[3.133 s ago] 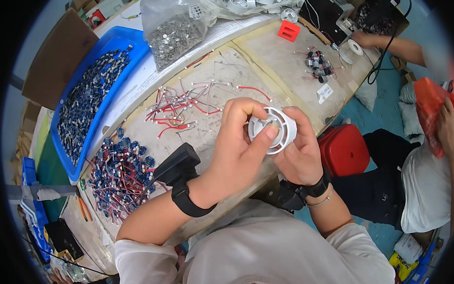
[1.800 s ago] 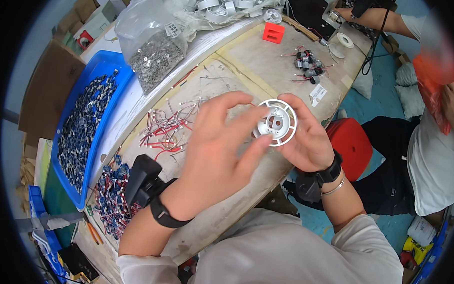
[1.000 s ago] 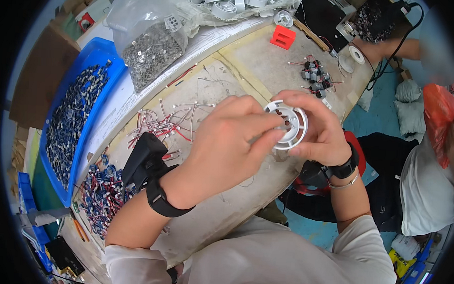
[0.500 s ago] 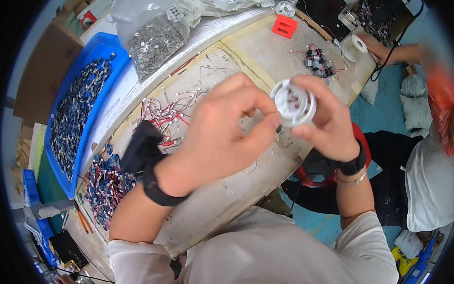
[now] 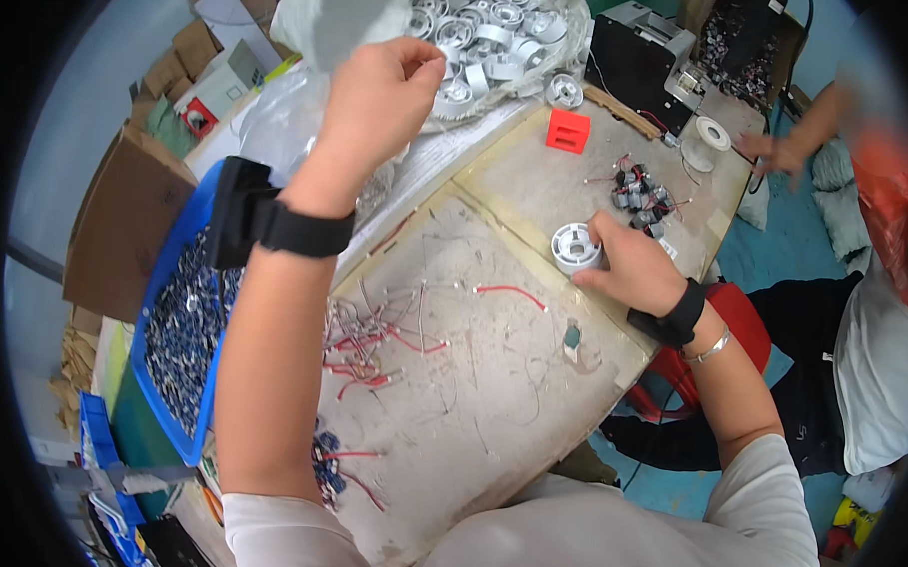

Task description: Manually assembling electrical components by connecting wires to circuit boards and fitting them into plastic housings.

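My right hand (image 5: 637, 265) grips a round white plastic housing (image 5: 575, 249) from its right side, thumb and fingers around the rim. The housing's slotted face points up, at or just above the tabletop. Far off to the left, my left hand (image 5: 388, 106) is raised with its fingers curled to the thumb. Whatever those fingers may hold is hidden. Just beyond it lies an open bag of white round housings (image 5: 498, 35). Loose red and white connector wires (image 5: 372, 331) are spread on the worktable (image 5: 450, 403) between my arms.
A blue tray of small parts (image 5: 188, 324) stands at the left, partly behind my left arm. Toward the back right are a red block (image 5: 568, 131), small wired motors (image 5: 642, 195), a wire spool (image 5: 706, 142) and a black machine (image 5: 642, 60). Another person's hand (image 5: 778, 155) reaches toward the table edge.
My left hand has left the white housing and moved up and left toward the bag. My right hand has lowered the housing toward the tabletop. The view has shifted, showing more of the bag.
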Demonstrator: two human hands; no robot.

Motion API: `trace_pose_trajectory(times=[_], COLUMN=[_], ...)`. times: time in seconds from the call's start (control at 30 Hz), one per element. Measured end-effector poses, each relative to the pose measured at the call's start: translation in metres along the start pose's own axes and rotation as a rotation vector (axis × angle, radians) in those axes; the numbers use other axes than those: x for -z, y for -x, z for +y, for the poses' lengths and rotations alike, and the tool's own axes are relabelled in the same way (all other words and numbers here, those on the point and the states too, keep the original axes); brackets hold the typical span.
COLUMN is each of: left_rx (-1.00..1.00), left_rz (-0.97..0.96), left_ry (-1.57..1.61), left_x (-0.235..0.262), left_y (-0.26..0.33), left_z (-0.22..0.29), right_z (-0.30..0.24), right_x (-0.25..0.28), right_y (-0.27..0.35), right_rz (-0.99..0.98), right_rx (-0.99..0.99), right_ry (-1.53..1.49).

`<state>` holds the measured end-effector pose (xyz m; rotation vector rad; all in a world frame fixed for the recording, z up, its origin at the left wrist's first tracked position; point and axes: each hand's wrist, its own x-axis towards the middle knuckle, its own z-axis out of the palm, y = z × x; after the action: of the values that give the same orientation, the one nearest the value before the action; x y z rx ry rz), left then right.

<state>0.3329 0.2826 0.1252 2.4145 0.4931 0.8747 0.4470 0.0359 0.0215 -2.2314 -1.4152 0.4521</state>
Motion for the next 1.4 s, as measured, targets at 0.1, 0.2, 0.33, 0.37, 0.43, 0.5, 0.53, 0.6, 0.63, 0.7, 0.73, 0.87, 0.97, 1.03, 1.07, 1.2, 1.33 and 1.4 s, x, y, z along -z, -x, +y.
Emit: trace_pose_trajectory(times=[0.1,0.2,0.33,0.37,0.43,0.5,0.53,0.6,0.63,0.7,0.73,0.87,0.97,1.03,1.07,1.2,1.33,1.4], left_rx=[-0.152,-0.175,-0.32,-0.324,-0.293,-0.211,-0.133,-0.177,-0.22,-0.187,0.058,0.427,0.558,0.6,0.632,0.674,0.628,0.638], left_rz=[-0.052,-0.052,-0.054,-0.043,-0.126,-0.199,-0.301,-0.212,-0.128,0.144,0.03,-0.467,-0.559,-0.596,-0.634,-0.607,-0.699,-0.65], left_ry=[-0.408,-0.526,-0.535,-0.539,-0.562,-0.598,-0.612,-0.532,-0.444,-0.119,0.308,1.315,1.35,1.412,1.477,1.331,1.35,1.241], left_x=[-0.032,-0.058,-0.098,-0.106,-0.124,-0.133,-0.139,-0.132,-0.126,-0.112,-0.099,-0.057,-0.039,-0.032,-0.029,-0.023,-0.019,-0.024], left_y=[-0.025,-0.046,-0.073,-0.08,-0.096,-0.103,-0.103,-0.103,-0.1,-0.088,-0.08,0.003,0.053,0.076,0.085,0.108,0.117,0.124], left_z=[-0.024,-0.047,-0.044,-0.043,-0.043,-0.059,-0.055,-0.054,-0.05,-0.038,-0.024,0.061,0.092,0.098,0.101,0.106,0.102,0.107], right_z=[0.002,-0.01,-0.015,-0.018,-0.021,-0.027,-0.025,-0.023,-0.021,-0.02,-0.02,-0.022,-0.034,-0.047,-0.052,-0.058,-0.062,-0.058], right_x=[0.0,0.004,0.014,0.013,0.013,0.012,0.011,0.01,0.011,0.012,0.014,0.029,0.037,0.04,0.04,0.029,0.034,0.023], right_y=[0.006,0.016,0.039,0.041,0.043,0.042,0.045,0.05,0.054,0.057,0.058,0.056,0.045,0.042,0.044,0.058,0.073,0.074], right_rz=[0.003,0.277,0.229,0.236,0.279,0.29,0.293,0.304,0.307,0.323,0.385,0.701,0.864,0.894,0.928,0.572,0.396,0.431], right_rx=[0.062,0.26,0.321,0.329,0.373,0.378,0.36,0.349,0.346,0.338,0.363,0.39,0.487,0.501,0.519,0.425,0.479,0.448], right_ry=[0.047,0.092,-0.066,-0.061,-0.065,-0.083,-0.098,-0.119,-0.128,-0.146,-0.171,-0.288,-0.344,-0.388,-0.424,-0.841,-0.762,-0.721])
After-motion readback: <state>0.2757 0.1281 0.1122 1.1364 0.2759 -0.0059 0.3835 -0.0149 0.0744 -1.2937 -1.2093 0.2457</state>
